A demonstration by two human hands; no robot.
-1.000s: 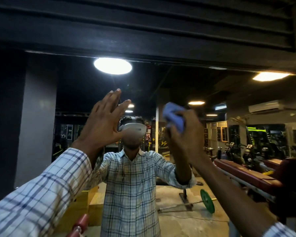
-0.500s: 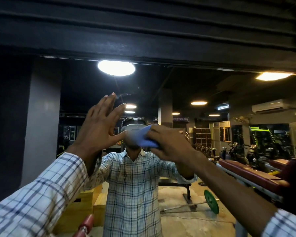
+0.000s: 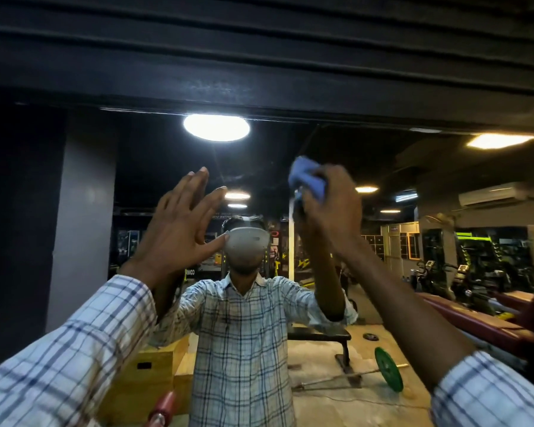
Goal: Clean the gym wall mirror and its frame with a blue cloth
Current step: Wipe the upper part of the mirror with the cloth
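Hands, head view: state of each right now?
Left hand: open, fingers straight, holding nothing.
Right hand: closed, gripping the blue cloth.

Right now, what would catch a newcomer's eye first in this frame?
The right hand grips a blue cloth at the mirror, right of centre. The left hand is spread open beside it, under a bright round light reflected near the top.

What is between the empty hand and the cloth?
In the head view, just bare mirror: between the left hand and the cloth it shows dark ceiling and two small reflected lights.
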